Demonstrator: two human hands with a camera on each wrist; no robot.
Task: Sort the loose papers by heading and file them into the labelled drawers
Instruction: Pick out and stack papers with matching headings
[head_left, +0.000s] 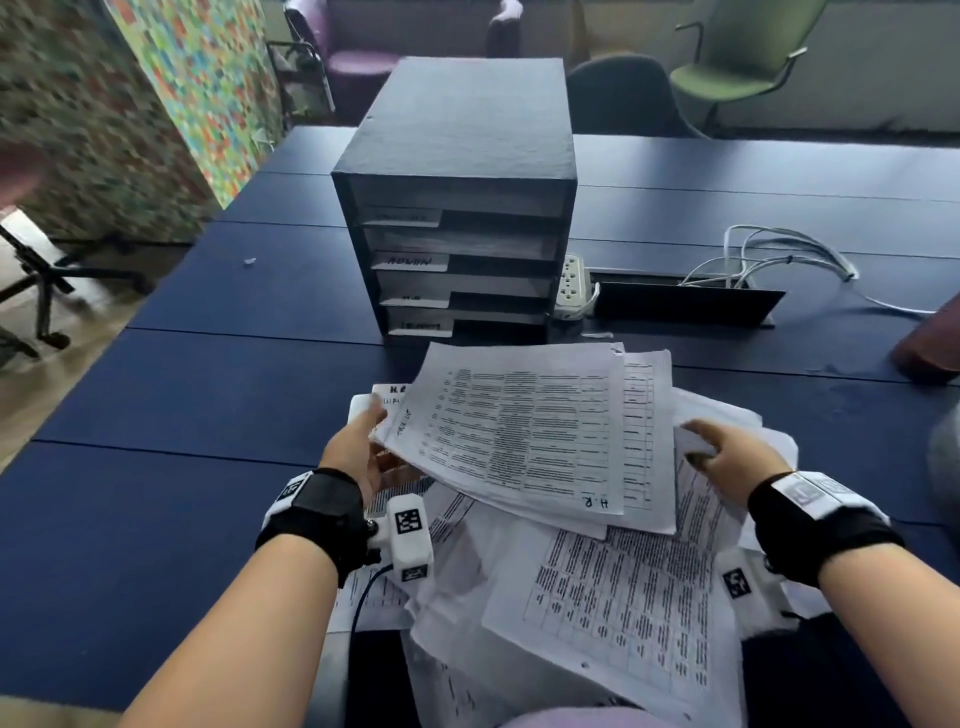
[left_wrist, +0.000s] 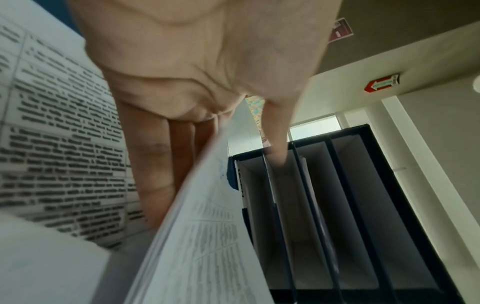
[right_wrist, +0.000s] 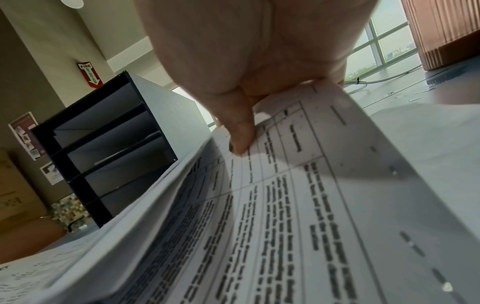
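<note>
where both hands grip, the lifted papers span between.

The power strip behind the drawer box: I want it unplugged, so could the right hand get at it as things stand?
Probably not straight away. The right hand is pinching sheets of paper, and the power strip lies tucked beside the drawer box, beyond the papers. Freed, its path looks open.
</note>
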